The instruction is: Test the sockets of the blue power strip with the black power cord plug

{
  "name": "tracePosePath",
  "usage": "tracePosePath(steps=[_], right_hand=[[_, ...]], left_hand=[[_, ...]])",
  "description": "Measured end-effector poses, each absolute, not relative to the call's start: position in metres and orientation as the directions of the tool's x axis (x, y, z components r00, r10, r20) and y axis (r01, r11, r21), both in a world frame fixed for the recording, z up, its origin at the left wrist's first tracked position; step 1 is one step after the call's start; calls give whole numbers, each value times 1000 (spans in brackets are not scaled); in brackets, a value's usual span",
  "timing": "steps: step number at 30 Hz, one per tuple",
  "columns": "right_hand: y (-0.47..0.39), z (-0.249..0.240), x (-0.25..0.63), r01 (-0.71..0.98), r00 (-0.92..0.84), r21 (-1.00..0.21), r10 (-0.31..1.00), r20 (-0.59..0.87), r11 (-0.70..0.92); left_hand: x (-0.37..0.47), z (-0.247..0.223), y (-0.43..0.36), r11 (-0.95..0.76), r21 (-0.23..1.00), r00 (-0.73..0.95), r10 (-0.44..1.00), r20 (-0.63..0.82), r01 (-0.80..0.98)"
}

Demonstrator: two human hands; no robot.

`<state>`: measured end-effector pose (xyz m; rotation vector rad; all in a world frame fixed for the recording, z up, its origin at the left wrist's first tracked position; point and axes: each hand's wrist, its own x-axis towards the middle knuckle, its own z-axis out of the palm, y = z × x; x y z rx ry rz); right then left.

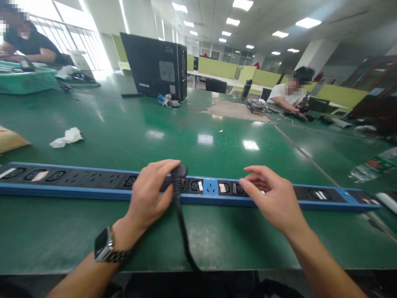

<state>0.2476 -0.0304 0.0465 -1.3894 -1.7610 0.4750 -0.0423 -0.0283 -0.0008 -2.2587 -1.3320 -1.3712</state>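
A long blue-and-black power strip (211, 199) lies across the green table, its sockets facing up and several small paper labels stuck on it. My left hand (151, 188), with a watch on the wrist, pinches a black power plug (179, 170) between thumb and index finger over the strip's middle. From the plug a thick black cable (182, 223) hangs down past the table's front edge. My right hand (273, 196) hovers over the strip's right part, thumb and fingers apart, curled and holding nothing. Some sockets are hidden behind both hands.
A black computer case (155, 66) stands at the back, with gloves (168, 100) beside it. Crumpled tissue (67, 137) lies left; a plastic bottle (376, 165) is on the right. Beyond a green basket (29, 80) sits one person; another works at far right.
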Motion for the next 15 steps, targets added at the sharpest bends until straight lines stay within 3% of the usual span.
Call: tracePosePath(steps=[3, 6, 11, 15], right_hand=[[-9, 12, 280, 847, 25, -454, 831, 556, 278], [2, -19, 303, 928, -36, -270, 784, 619, 256], [-1, -40, 309, 942, -66, -196, 721, 690, 274], [-2, -39, 307, 939, -82, -182, 706, 704, 290]], left_hand=[[-84, -5, -37, -410, 402, 26, 725, 688, 819], [-107, -13, -42, -413, 433, 98, 804, 586, 801], [-100, -17, -36, -500, 351, 242, 785, 571, 792], [-94, -7, -31, -491, 399, 247, 815, 525, 774]])
